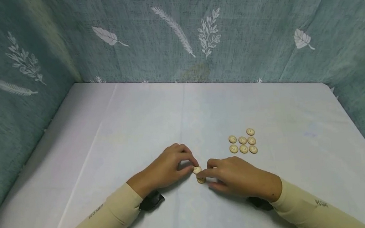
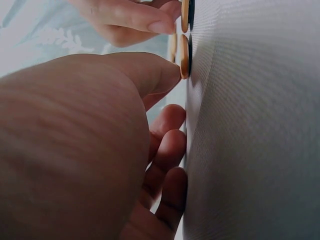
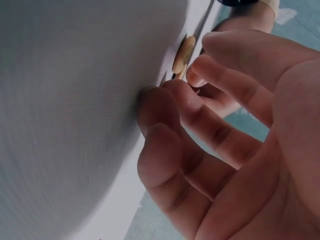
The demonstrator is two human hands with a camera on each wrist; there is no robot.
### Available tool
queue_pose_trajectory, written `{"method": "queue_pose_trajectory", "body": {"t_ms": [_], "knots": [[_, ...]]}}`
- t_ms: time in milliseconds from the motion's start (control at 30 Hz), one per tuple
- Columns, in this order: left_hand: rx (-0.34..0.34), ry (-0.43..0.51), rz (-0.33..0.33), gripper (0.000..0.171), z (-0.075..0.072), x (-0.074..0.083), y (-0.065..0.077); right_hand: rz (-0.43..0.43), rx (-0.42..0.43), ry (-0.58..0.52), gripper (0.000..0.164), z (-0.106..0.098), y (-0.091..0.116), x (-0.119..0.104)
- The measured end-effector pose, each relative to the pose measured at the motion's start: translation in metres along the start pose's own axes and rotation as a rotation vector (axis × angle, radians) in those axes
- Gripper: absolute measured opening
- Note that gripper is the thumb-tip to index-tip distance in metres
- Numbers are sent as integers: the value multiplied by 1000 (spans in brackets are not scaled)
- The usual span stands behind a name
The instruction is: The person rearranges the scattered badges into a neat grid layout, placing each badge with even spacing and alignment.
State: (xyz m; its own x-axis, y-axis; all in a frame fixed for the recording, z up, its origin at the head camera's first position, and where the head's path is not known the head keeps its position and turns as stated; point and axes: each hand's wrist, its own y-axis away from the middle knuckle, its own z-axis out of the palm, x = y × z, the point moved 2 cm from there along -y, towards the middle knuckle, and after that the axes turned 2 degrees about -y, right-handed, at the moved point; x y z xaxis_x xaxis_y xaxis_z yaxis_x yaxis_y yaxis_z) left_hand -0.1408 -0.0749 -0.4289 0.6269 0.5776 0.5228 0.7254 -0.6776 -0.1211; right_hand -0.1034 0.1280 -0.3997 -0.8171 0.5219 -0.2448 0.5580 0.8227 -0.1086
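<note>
Two small round wooden buttons lie on the white cloth between my hands. My left hand [image 1: 173, 166] pinches the farther button [image 1: 197, 169] at its edge with thumb and index finger. In the left wrist view, the thumb meets a button [image 2: 184, 57] lying flat, and the other fingers curl down to the cloth. My right hand [image 1: 235, 176] reaches in from the other side, its index fingertip resting on the nearer button [image 1: 201, 180], partly covering it. Its thumb stays apart from that button, with the remaining fingers loosely bent near the cloth.
Several matching buttons [image 1: 243, 140] lie in short rows right of centre, beyond the right hand. A white cloth [image 1: 131, 114] covers the table. Green leaf-patterned fabric [image 1: 151, 41] hangs behind and at both sides. Dark wrist devices [image 1: 151, 201] sit under the wrists.
</note>
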Motion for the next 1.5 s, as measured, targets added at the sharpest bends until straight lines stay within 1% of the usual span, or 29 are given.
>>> {"method": "queue_pose_trajectory", "body": {"t_ms": [100,300,467,567,700,867,1033,1167,1267,1400,1500], "knots": [[14,-1,5,10,-1,0,0,6,-1,2,25,0,-1,0],[-1,8,1,10,1,0,0,9,-18,-7,24,3,1,0],[17,4,14,10,0,1,0,19,-16,10,24,3,0,1],[8,10,8,11,0,1,0,25,-26,-4,24,3,0,1],[-5,10,-7,11,0,1,0,25,-27,-13,21,3,0,1],[7,10,-8,11,-2,1,0,39,-30,-16,16,3,-1,1],[-8,8,-8,10,-1,1,0,50,-44,-29,12,3,-1,1],[18,1,13,10,-2,2,0,52,-28,-18,10,3,-1,2],[32,8,19,10,-3,2,0,61,-25,-19,10,3,-2,2],[9,10,4,10,-2,1,0,63,-37,-32,11,3,-2,2],[11,2,8,10,-2,0,0,71,-43,-22,14,3,-2,3]]}}
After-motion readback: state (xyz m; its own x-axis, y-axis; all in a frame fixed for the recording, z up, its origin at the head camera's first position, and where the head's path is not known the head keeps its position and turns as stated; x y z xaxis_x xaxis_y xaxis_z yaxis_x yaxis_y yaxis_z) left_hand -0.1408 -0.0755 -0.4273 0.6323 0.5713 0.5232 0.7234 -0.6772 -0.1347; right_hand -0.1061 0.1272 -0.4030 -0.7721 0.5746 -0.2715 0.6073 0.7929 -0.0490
